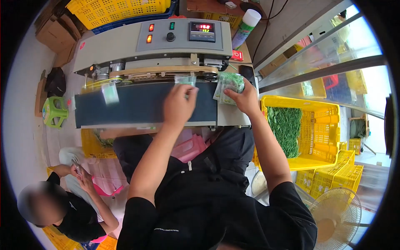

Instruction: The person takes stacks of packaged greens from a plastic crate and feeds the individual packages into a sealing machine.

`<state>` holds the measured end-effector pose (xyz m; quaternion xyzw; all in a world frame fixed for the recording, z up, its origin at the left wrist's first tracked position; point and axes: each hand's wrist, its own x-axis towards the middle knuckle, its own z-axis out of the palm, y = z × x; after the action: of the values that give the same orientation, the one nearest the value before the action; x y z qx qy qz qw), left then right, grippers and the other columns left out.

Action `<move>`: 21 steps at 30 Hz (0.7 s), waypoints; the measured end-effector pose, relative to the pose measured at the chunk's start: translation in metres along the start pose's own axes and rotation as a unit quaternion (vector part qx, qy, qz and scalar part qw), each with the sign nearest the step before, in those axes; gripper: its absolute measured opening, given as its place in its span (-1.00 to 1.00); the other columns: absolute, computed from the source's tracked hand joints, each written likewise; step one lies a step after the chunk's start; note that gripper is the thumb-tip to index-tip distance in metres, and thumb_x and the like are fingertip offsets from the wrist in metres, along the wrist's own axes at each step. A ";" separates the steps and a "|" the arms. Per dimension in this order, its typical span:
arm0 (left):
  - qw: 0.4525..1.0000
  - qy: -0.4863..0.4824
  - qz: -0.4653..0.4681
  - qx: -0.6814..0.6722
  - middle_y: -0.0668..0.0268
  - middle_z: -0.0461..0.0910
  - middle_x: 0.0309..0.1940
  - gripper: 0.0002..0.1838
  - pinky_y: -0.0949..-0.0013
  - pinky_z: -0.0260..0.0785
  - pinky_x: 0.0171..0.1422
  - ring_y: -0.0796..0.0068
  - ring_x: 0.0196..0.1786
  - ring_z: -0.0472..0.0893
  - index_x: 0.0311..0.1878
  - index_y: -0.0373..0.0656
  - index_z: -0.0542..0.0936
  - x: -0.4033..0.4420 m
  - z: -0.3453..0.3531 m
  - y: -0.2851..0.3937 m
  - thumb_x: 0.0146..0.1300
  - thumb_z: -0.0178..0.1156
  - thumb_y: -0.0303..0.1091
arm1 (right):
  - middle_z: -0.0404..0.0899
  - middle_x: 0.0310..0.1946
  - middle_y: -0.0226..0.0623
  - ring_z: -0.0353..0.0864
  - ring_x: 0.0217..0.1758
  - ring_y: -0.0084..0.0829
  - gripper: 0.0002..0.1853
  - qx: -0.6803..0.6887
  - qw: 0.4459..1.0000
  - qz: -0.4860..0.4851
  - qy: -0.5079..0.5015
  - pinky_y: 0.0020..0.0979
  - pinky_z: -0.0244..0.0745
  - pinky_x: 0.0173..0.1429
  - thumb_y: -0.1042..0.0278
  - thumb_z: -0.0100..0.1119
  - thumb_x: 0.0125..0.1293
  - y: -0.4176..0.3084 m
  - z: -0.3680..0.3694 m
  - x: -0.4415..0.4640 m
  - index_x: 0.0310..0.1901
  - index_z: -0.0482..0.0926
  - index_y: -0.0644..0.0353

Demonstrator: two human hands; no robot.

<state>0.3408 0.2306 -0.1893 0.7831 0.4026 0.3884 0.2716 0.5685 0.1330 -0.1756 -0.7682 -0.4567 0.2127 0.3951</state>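
My left hand (180,104) is over the dark conveyor belt (146,106), its fingers pinched at a small clear-and-green plastic packet (185,79). The packet's far edge lies against the guide of the band sealing machine (112,46). In my right hand (245,96) is a stack of flat green-and-white packets (228,85), thumb on top, at the belt's right end. Another packet (110,93), blurred, stands farther left on the belt along the sealer's front.
To the right, a yellow crate (329,133) holds green leafy produce or packets. A spray can (246,29) stands behind the machine's right end. A fan (335,216) is at lower right. At lower left sits another person (75,212) holding a phone-like object. A green stool (55,111) stands left.
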 end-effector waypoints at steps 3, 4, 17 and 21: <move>0.996 -0.076 -0.052 -0.001 0.08 0.73 -0.17 -0.76 0.08 0.55 0.01 -0.03 -0.07 0.70 -0.15 -0.19 0.72 0.004 0.032 0.017 0.36 0.27 -0.21 | 0.77 -0.17 -0.14 0.76 -0.13 -0.34 -0.51 0.038 0.999 0.006 -0.010 -0.32 0.61 0.01 0.30 0.56 0.15 0.004 0.007 0.004 0.08 0.61 0.28; 0.994 -0.088 -0.060 -0.004 0.06 0.73 -0.17 -0.76 0.08 0.55 0.01 -0.03 -0.07 0.70 -0.15 -0.21 0.73 0.009 0.041 0.018 0.36 0.26 -0.22 | 0.76 -0.14 -0.04 0.77 -0.09 -0.19 -0.48 0.059 0.998 0.014 -0.014 -0.26 0.60 0.04 0.24 0.57 0.13 -0.001 0.006 0.003 0.07 0.60 0.30; 0.985 -0.087 -0.147 -0.026 -0.02 0.71 -0.34 -0.75 -0.02 0.56 -0.08 -0.12 -0.20 0.70 -0.26 -0.22 0.73 0.015 0.038 0.010 0.34 0.22 -0.23 | 0.77 -0.18 -0.16 0.76 -0.14 -0.36 -0.54 0.105 0.994 0.030 -0.009 -0.31 0.60 0.01 0.31 0.53 0.17 0.003 0.003 -0.001 0.08 0.63 0.29; 0.989 -0.036 -0.141 -0.009 0.01 0.72 -0.32 -0.76 0.02 0.56 -0.11 -0.09 -0.20 0.71 -0.22 -0.21 0.72 0.011 0.017 -0.013 0.34 0.25 -0.21 | 0.77 -0.12 -0.05 0.78 -0.07 -0.18 -0.46 0.031 0.999 -0.001 -0.021 -0.25 0.61 0.05 0.20 0.57 0.13 0.015 0.003 0.009 0.10 0.64 0.25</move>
<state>0.3532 0.2445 -0.2041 0.7296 0.4957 0.3213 0.3446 0.5790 0.1376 -0.1889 -0.7504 -0.4593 0.2421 0.4091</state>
